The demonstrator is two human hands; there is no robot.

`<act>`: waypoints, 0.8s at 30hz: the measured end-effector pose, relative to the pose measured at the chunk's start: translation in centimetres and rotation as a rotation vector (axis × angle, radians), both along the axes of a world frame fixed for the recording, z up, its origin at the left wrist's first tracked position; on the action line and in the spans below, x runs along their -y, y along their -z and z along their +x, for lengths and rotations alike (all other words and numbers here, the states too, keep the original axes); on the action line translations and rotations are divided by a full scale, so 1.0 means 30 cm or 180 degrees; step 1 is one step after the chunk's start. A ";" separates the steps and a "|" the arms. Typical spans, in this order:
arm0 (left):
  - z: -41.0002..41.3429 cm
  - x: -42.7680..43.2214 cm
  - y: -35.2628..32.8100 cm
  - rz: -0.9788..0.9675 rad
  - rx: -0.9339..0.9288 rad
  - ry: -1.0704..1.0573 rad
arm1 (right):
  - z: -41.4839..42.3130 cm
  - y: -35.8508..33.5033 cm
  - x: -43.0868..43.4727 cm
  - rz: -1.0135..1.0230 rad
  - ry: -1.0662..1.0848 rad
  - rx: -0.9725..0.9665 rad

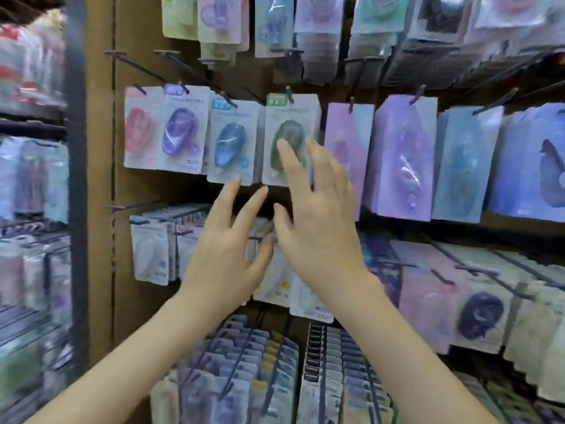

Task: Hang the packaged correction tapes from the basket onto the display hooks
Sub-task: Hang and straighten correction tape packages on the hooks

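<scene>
Four packaged correction tapes hang side by side on display hooks: pink [140,130], purple [183,130], blue [230,142] and green [290,117]. My right hand [318,215] is raised in front of the green pack, fingers spread, fingertips over its lower half, holding nothing. Just below the blue and green packs, my left hand [226,243] is also spread and empty. An empty hook [134,68] juts out above the pink pack. The basket is not in view.
Full hooks of purple and teal packs [403,157] crowd the right side. White packs [151,252] hang below left, and dense rows of packs [244,362] fill the bottom. A dark upright post [75,179] borders a blurred shelf on the left.
</scene>
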State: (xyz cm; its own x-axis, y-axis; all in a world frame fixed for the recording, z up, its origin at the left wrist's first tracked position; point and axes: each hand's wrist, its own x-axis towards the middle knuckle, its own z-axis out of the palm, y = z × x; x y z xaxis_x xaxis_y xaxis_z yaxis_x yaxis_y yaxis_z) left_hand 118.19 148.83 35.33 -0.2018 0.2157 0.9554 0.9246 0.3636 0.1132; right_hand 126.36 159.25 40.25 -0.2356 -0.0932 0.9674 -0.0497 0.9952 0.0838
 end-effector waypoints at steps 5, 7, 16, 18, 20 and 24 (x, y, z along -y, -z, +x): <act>-0.088 0.379 0.288 -0.0180 0.0628 -0.0766 | -0.189 0.255 0.349 -0.0086 -0.0851 0.0714; -0.136 0.551 0.432 -0.0287 0.0918 -0.1065 | -0.290 0.377 0.506 -0.0124 -0.1122 0.1101; -0.364 1.410 1.196 -0.0486 0.2511 -0.1961 | -0.766 1.162 1.285 -0.0023 -0.1794 0.3037; -0.379 1.555 1.406 -0.0661 0.3041 -0.2152 | -0.836 1.388 1.414 -0.0032 -0.1801 0.3486; -0.385 1.649 1.631 -0.0666 0.3548 -0.2274 | -0.878 1.639 1.516 -0.0050 -0.1873 0.3862; -0.377 1.737 2.172 0.0126 0.5040 -0.2258 | -0.875 2.200 1.586 -0.0076 -0.1976 0.4932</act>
